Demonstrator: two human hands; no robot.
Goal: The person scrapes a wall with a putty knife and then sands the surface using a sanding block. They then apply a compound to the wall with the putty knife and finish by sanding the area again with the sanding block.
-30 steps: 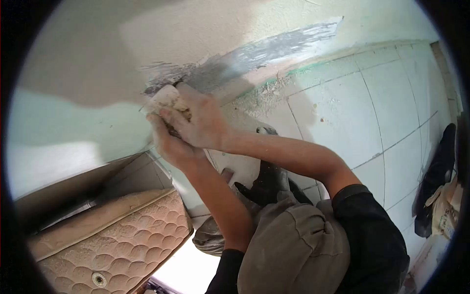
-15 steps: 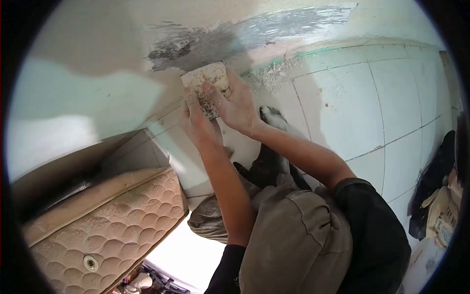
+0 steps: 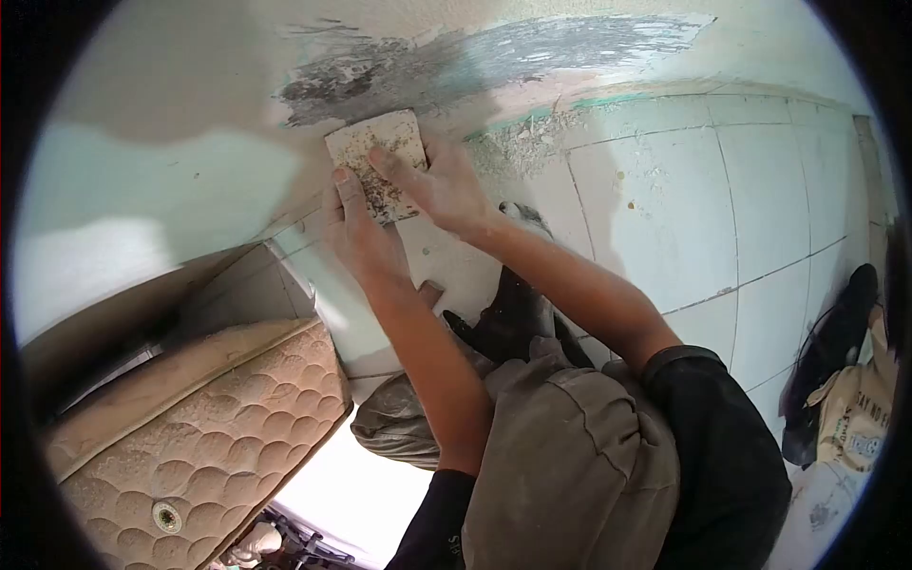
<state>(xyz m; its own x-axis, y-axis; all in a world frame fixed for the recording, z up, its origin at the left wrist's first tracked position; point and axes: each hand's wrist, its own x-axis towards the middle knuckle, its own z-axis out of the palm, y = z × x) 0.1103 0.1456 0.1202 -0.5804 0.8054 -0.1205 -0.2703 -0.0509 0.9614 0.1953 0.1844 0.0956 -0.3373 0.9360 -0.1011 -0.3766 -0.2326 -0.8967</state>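
Between my two hands is a flat, squarish off-white slab (image 3: 399,135) speckled with dark spots; its exact kind does not show. My left hand (image 3: 364,233) grips its lower left side, thumb on the face and the other fingers behind it. From the right, my right hand (image 3: 451,195) closes on the same slab, its thumb pressed flat across the middle. The slab's top edge is right at the wall, just below a rough grey scraped patch (image 3: 456,62). Both hands look dusty.
Crumbled debris (image 3: 532,138) lies along the wall's foot on pale floor tiles (image 3: 655,209). A quilted brown mattress (image 3: 218,437) leans at lower left. Dark cloth (image 3: 831,351) and a printed beige bag (image 3: 850,418) lie at far right. A small brown piece (image 3: 430,293) sits beside my left forearm.
Both hands and the slab have shifted a little to the left and slightly up along the wall. My grip on the slab stays the same.
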